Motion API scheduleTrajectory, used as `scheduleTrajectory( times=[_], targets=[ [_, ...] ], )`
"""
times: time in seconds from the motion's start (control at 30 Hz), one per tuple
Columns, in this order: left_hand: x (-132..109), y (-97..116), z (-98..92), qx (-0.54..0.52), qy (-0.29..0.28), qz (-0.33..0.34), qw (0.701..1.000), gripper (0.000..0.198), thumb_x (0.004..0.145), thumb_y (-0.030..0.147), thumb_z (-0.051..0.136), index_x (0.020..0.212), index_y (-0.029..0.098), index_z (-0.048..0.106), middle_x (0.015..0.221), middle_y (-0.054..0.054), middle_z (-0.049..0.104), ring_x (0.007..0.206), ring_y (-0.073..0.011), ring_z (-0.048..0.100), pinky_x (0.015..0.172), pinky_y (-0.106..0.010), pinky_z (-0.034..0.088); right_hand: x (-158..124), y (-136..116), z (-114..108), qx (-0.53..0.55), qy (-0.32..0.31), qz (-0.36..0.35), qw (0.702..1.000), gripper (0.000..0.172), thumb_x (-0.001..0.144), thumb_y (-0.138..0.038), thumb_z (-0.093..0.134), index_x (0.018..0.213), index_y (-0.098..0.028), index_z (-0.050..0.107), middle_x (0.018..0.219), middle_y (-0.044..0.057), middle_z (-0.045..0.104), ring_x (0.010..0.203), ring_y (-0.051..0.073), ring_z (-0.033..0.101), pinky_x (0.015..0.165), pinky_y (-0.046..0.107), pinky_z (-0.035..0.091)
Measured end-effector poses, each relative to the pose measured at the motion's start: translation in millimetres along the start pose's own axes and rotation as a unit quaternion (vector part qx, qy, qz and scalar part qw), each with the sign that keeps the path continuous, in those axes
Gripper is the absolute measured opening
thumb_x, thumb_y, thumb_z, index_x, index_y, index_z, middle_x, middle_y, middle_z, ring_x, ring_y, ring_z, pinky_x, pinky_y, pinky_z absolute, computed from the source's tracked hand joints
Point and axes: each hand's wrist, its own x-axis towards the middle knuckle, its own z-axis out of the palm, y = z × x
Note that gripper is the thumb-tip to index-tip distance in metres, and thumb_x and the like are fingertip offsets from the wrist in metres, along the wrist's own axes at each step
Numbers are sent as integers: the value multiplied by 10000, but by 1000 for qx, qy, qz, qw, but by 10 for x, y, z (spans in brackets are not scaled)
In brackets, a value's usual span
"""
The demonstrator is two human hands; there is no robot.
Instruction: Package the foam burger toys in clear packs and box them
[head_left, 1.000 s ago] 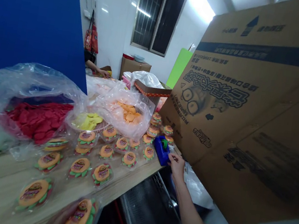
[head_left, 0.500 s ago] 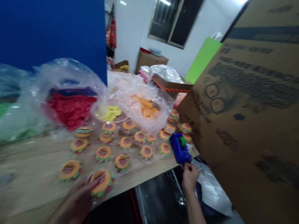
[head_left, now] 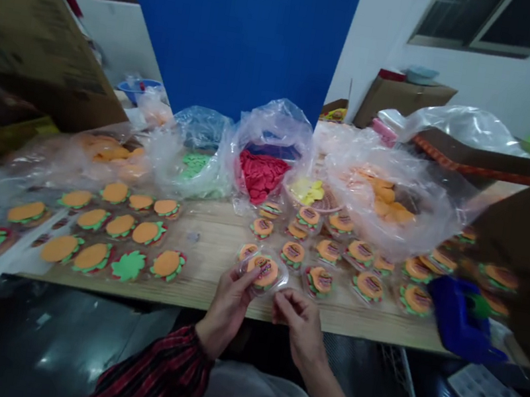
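Note:
My left hand (head_left: 228,307) grips a toy burger in a clear plastic case (head_left: 269,273), thumb on top, just above the table's front edge. The burger has an orange bun with a printed label. Close to the case's right edge, my right hand (head_left: 301,325) is closed in a pinch; what its fingertips hold, if anything, is too small to make out. Several more cased burgers (head_left: 292,253) lie around and behind the held one. On the right of the table sits a blue tape dispenser (head_left: 457,319) with a green core.
Rows of orange-topped burgers (head_left: 91,256) lie on the left, one showing a green leaf piece (head_left: 128,265). Behind stand plastic bags of green (head_left: 194,165), red (head_left: 262,174) and orange pieces (head_left: 390,201), and a basket with yellow pieces (head_left: 309,191). Cardboard boxes (head_left: 29,34) flank the table.
My right hand has come from the tape dispenser to the case in my left hand. The view has swung left, showing the left burger rows. The left hand still holds the cased burger.

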Motion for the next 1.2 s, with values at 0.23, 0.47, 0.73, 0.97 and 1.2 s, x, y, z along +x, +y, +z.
scheduleTrajectory(
  times=[0.23, 0.47, 0.73, 0.97, 1.2],
  targets=[
    [-25, 197, -237, -3, 35, 36, 999, 244, 652, 207, 735, 872, 124, 669, 896, -66, 694, 799, -169, 633, 732, -267, 488, 155, 199, 346, -50, 6, -13, 999, 263, 703, -381, 649, 569, -164, 587, 481, -25, 523, 473, 109, 463, 472, 214, 369],
    [-8, 372, -421, -42, 61, 62, 995, 208, 641, 212, 743, 817, 123, 678, 859, -58, 693, 789, -163, 629, 715, -263, 494, 165, 212, 499, -28, 72, -42, 996, 269, 704, -427, 667, 654, -174, 590, 503, -56, 455, 447, 83, 388, 425, 195, 312],
    [-46, 367, -684, -77, 112, 45, 990, 246, 617, 240, 767, 814, 129, 672, 842, -69, 686, 759, -181, 626, 651, -271, 485, 221, 337, 910, 28, -32, 54, 998, 355, 582, -464, 739, 546, -165, 551, 444, -72, 375, 394, 54, 247, 388, 199, 187],
    [-174, 467, -990, -97, 75, 8, 992, 281, 683, 369, 709, 842, 151, 631, 790, -59, 681, 704, -172, 632, 687, -299, 473, 508, 421, 1327, 99, -24, 70, 992, 320, 537, -374, 766, 515, -186, 508, 432, -77, 384, 376, 56, 312, 360, 188, 256],
    [-512, 422, -1438, -34, 147, -20, 988, 272, 677, 329, 701, 811, 154, 542, 707, -55, 666, 674, -193, 647, 703, -339, 485, 1330, 536, 1621, 33, 23, -3, 999, 290, 558, -442, 678, 604, -221, 495, 520, -35, 537, 413, 95, 464, 391, 222, 408]
  ],
)
